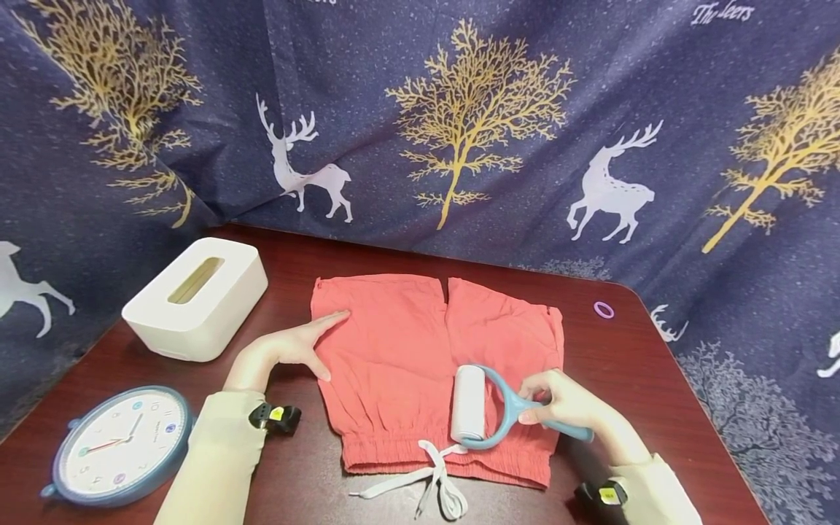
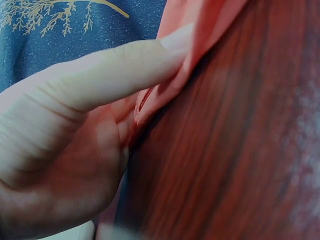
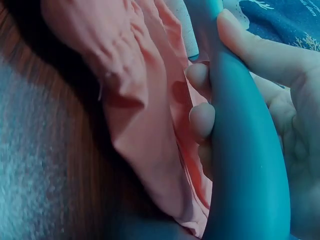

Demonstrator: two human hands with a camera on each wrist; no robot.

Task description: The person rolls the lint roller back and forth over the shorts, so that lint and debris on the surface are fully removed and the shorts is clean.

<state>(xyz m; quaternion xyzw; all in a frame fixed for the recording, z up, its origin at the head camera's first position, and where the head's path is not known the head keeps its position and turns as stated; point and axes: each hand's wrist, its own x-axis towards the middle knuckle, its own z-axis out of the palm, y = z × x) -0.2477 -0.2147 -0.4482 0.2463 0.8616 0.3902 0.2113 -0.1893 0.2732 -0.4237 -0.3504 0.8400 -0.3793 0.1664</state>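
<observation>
Coral-red shorts (image 1: 387,350) lie spread on the table, waistband toward me, with a white drawstring (image 1: 438,477) tied at its front. My right hand (image 1: 558,397) grips the blue handle of a lint roller (image 1: 469,403), whose white roll lies over the right-middle of the shorts just above the waistband. In the right wrist view, thumb and fingers wrap the handle (image 3: 245,135). At the left edge of the shorts rests my left hand (image 1: 295,346), thumb and forefinger spread apart. Its thumb (image 2: 135,70) lies straight along the cloth edge in the left wrist view.
A white tissue box (image 1: 197,299) stands at the back left of the dark red table (image 1: 630,350). A blue-rimmed alarm clock (image 1: 121,445) lies face up at the front left. A small purple ring (image 1: 604,310) lies at the back right. Behind hangs a dark blue cloth (image 1: 380,87).
</observation>
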